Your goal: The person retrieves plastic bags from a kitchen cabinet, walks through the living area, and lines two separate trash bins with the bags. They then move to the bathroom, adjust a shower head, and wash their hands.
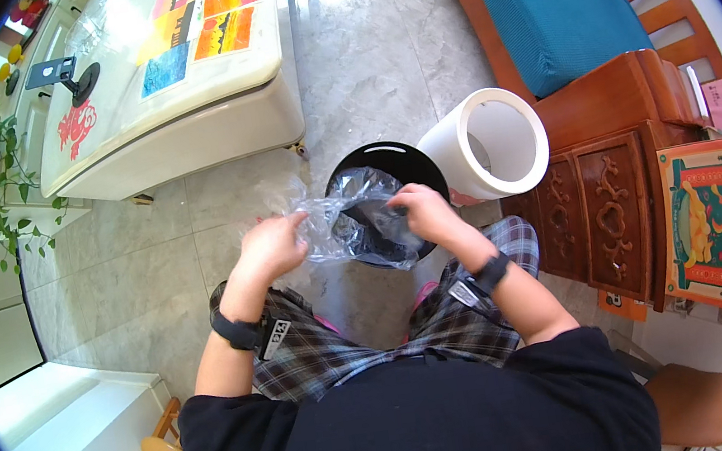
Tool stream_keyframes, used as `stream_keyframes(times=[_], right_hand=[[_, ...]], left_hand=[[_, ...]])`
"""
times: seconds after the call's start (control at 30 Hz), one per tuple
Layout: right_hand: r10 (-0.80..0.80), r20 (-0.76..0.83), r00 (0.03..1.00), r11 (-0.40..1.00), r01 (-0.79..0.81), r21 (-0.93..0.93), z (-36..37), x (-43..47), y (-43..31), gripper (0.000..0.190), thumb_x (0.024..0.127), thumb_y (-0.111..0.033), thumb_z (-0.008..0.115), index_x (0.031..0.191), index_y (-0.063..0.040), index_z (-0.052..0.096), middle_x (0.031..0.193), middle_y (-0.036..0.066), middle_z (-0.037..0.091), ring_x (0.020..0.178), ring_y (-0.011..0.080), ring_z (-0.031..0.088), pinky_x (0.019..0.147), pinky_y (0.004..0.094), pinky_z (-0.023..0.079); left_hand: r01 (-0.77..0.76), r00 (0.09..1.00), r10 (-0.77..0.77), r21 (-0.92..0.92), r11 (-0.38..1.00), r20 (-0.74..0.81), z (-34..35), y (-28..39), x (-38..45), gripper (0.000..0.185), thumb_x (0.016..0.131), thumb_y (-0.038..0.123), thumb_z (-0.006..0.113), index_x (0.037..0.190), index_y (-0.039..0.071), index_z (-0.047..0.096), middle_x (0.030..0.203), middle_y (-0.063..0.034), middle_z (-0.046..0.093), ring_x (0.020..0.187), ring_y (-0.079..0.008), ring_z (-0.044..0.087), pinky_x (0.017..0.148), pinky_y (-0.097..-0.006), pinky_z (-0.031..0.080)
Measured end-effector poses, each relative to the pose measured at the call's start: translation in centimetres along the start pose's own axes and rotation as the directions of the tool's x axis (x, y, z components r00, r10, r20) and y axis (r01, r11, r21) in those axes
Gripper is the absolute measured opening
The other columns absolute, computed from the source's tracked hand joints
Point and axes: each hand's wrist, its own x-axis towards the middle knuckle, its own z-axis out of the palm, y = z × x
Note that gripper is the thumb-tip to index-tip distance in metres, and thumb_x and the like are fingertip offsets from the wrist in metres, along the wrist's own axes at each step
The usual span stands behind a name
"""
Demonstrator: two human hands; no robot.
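Observation:
A clear plastic bag (325,225) stretches between my two hands, partly over the mouth of a black bin (426,172) on the floor. My left hand (273,245) pinches the bag's left side, out beyond the bin's rim. Above the bin's right part, my right hand (426,211) grips the bag's other side with bent fingers. Part of the film hangs down inside the bin. Right beside the bin, a white hollow cylinder (505,138) lies tilted, its round opening facing up and right.
At upper left stands a white table (184,129) with colourful pictures and a phone on a stand (55,73). A carved wooden cabinet (606,214) and a bed with a blue cover (565,7) are on the right. A small wooden stool (163,450) is at lower left.

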Motion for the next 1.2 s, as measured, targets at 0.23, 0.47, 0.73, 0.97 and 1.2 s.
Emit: stream_keyframes(times=[0.23, 0.47, 0.73, 0.97, 1.2], right_hand=[[0.074, -0.353, 0.933, 0.970, -0.149, -0.191, -5.2, -3.0, 2.1, 0.056, 0.066, 0.014, 0.046, 0.119, -0.003, 0.050, 0.109, 0.018, 0.053, 0.100, 0.0355, 0.052, 0.084, 0.0375, 0.044], [0.246, -0.142, 0.959, 0.963, -0.259, -0.079, -4.1, -1.4, 2.5, 0.070, 0.066, 0.013, 0.042, 0.133, -0.005, 0.032, 0.120, 0.025, 0.047, 0.107, 0.0404, 0.048, 0.090, 0.0411, 0.041], [0.251, -0.089, 0.964, 0.965, -0.256, -0.054, -5.4, -0.5, 2.5, 0.075, 0.065, 0.010, 0.042, 0.136, -0.006, 0.023, 0.101, 0.023, 0.058, 0.096, 0.0398, 0.054, 0.085, 0.0419, 0.043], [0.449, 0.071, 0.891, 0.893, -0.444, -0.073, -5.5, 2.9, 4.8, 0.081, 0.068, 0.009, 0.043, 0.141, -0.010, 0.014, 0.086, 0.020, 0.060, 0.078, 0.0324, 0.060, 0.076, 0.0345, 0.045], [0.578, 0.442, 0.686, 0.648, -0.715, 0.261, -6.4, 0.9, 4.1, 0.079, 0.072, 0.005, 0.045, 0.141, -0.021, 0.016, 0.088, 0.014, 0.059, 0.068, 0.0201, 0.060, 0.053, 0.0314, 0.051]], left_hand=[[-0.048, 0.999, 0.048, -0.044, 0.998, -0.004, 0.1, -0.7, 6.0, 0.068, 0.068, 0.017, 0.056, 0.133, 0.025, 0.036, 0.086, -0.0151, 0.063, 0.081, -0.0323, 0.060, 0.070, -0.0414, 0.048], [-0.166, 0.975, 0.164, 0.002, 0.986, 0.153, -0.1, -1.2, 8.5, 0.071, 0.062, 0.008, 0.057, 0.130, 0.022, 0.042, 0.091, -0.0189, 0.062, 0.085, -0.0322, 0.060, 0.073, -0.0377, 0.048], [-0.188, 0.952, 0.186, -0.018, 0.982, 0.243, -1.4, -1.4, 5.3, 0.049, 0.062, 0.011, 0.056, 0.110, 0.018, 0.060, 0.078, -0.0166, 0.061, 0.076, -0.0310, 0.059, 0.068, -0.0386, 0.047], [-0.189, 0.982, 0.184, -0.287, 0.939, -0.043, -0.4, -1.9, 11.8, 0.069, 0.061, 0.004, 0.055, 0.126, 0.021, 0.044, 0.083, -0.0121, 0.061, 0.077, -0.0241, 0.059, 0.065, -0.0342, 0.046], [-0.075, 0.968, 0.167, -0.419, 0.905, 0.186, 3.9, -3.8, 12.7, 0.079, 0.060, 0.004, 0.060, 0.134, 0.016, 0.036, 0.103, -0.0150, 0.060, 0.090, -0.0232, 0.058, 0.076, -0.0314, 0.046]])
